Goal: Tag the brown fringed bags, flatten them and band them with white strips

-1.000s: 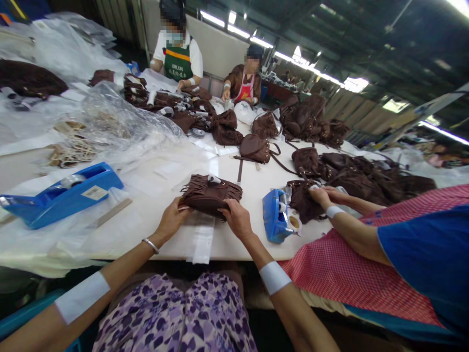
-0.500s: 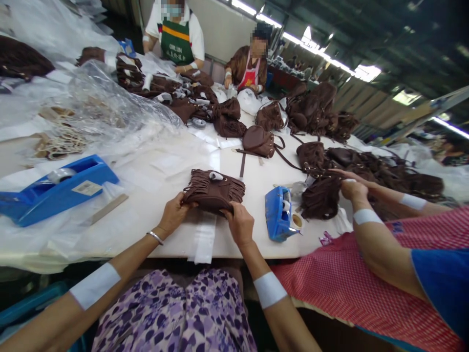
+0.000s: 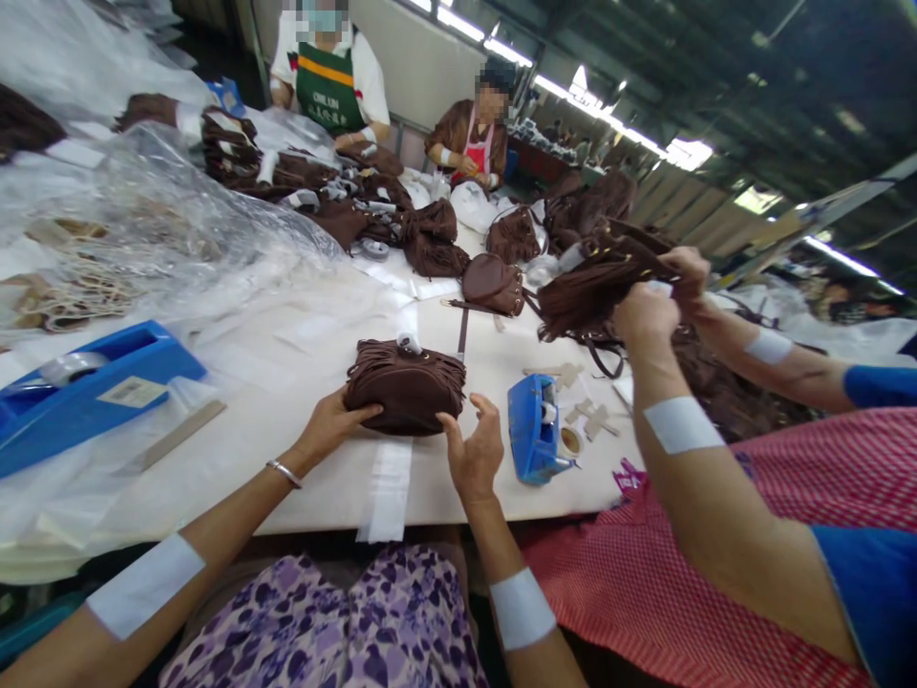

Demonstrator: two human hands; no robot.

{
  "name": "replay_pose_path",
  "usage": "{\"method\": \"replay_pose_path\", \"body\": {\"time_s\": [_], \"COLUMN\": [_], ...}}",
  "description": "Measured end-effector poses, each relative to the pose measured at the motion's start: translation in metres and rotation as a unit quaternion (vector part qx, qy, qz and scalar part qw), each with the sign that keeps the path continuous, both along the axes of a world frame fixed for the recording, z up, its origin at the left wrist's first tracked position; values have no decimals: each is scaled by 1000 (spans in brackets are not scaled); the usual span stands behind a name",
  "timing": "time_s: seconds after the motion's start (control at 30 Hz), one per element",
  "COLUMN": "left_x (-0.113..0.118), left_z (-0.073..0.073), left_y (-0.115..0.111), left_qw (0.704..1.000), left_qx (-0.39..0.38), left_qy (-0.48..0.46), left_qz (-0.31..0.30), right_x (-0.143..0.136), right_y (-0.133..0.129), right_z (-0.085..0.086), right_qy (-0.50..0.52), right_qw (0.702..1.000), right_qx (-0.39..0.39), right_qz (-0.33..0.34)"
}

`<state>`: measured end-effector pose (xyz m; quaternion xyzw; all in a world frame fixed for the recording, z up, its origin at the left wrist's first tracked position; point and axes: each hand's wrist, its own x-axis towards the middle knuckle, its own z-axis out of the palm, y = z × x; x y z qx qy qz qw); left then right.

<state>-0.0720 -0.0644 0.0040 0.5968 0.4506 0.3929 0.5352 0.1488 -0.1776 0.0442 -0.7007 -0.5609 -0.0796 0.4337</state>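
Note:
A brown fringed bag (image 3: 407, 394) rests on the white table in front of me, its smooth rounded base turned toward me and a white-wrapped piece at its top. My left hand (image 3: 331, 427) grips its left end, thumb along the lower edge. At the right end, my right hand (image 3: 475, 447) has its fingers apart, with the thumb tip at the bag's lower right edge. A strip of clear film (image 3: 389, 487) lies beneath the bag and hangs over the table's front edge.
A blue tape dispenser (image 3: 534, 430) stands right of my hands, a larger one (image 3: 107, 387) at left. At right, a person's hands (image 3: 649, 311) hold up a brown bag (image 3: 587, 282). More bags (image 3: 434, 239) and plastic (image 3: 236, 205) lie behind; two people stand beyond.
The bag has tipped, showing more of its smooth base. My right hand has opened from its grip. The person at right has lifted a brown bag off the table.

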Motion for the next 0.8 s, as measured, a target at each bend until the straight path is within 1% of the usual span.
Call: {"method": "replay_pose_path", "body": {"time_s": [0.03,0.1,0.17,0.2,0.3,0.4,0.5,0.57,0.63,0.7,0.8], "left_x": [0,2,3,3,4,2,-1,-3,-8,-13,-19], "left_z": [1,1,2,2,3,1,-2,-2,3,12,30], "left_y": [0,0,0,0,-3,-8,-14,-17,-19,-20,-24], "left_qw": [1000,1000,1000,1000,1000,999,998,996,995,992,986], "left_qx": [-3,-8,-8,-7,0,4,-12,-17,-5,9,31], "left_qy": [-4,-10,-12,-11,5,37,67,82,101,122,165], "left_qz": [0,-3,-10,-13,-9,7,3,-7,-12,-5,9], "right_x": [0,-3,-10,-14,-24,-24,-14,-7,-4,-6,-17], "right_y": [-9,-22,-23,-19,-4,5,8,7,4,-5,-17], "right_z": [-3,-12,-22,-27,-35,-37,-38,-39,-40,-39,-34], "right_qy": [55,165,237,255,255,240,177,121,108,134,169], "right_qw": [998,981,958,953,957,963,978,985,982,978,978], "right_qx": [-26,-106,-160,-163,-137,-124,-108,-108,-117,-118,-109], "right_qz": [-12,-3,23,24,5,20,37,64,99,108,45]}}
